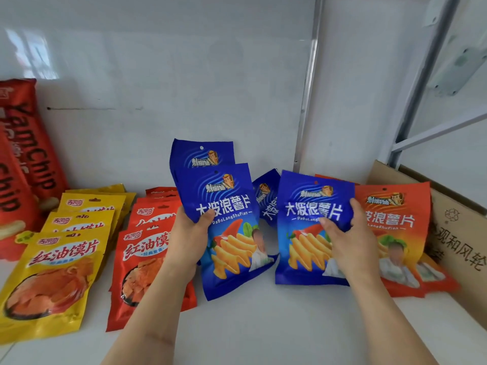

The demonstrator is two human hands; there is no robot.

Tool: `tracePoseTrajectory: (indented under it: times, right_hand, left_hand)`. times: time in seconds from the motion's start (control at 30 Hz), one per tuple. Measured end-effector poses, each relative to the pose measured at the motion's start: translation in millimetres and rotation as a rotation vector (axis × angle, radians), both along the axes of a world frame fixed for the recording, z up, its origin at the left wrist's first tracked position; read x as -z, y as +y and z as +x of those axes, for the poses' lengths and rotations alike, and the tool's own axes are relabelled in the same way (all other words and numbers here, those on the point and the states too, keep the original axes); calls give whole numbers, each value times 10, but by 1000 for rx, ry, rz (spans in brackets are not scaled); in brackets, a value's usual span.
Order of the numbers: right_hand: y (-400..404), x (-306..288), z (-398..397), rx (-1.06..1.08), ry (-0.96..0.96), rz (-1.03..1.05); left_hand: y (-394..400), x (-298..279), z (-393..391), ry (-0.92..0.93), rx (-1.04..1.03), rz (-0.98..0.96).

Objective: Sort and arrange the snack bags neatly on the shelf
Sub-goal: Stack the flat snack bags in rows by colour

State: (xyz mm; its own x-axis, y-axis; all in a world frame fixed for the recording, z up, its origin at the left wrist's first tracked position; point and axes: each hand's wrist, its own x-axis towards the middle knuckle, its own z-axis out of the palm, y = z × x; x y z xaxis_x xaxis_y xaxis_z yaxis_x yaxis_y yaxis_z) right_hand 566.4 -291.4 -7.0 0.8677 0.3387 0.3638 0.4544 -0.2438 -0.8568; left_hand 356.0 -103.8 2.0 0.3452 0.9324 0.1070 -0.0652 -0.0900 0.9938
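Observation:
My left hand grips two blue chip bags, one behind the other, held upright over the white shelf. In my right hand is another blue chip bag, pinched at its right edge with the thumb on its front. A third blue bag leans at the back between them. Orange-red chip bags stand behind my right hand. To the left stand a row of red snack bags and a row of yellow snack bags.
Tall red YamChip bags lean at the far left against the white back wall. A cardboard box stands at the right end of the shelf. A metal upright runs up the back wall.

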Motion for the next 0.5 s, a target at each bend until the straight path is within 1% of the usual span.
tracePoseTrajectory:
  times: [0.07, 0.13, 0.23, 0.33, 0.4, 0.5]
  right_hand:
    - [-49, -56, 8, -31, 47, 139]
    - [-61, -90, -11, -113, 82, 202]
    - [17, -45, -103, -299, 119, 134]
    - [142, 32, -231, -477, 181, 11]
    - [213, 49, -317, -550, 199, -57]
    - [285, 42, -401, -599, 228, -95]
  left_hand:
    - [-4, 17, 17, 26, 8, 9]
    - [-23, 29, 38, 34, 19, 1]
    - [-64, 17, 67, 15, 28, -35]
    - [-95, 48, 98, -57, 5, -73]
    - [-137, 45, 110, -103, 2, -99]
    - [-189, 7, 116, -163, 33, -187]
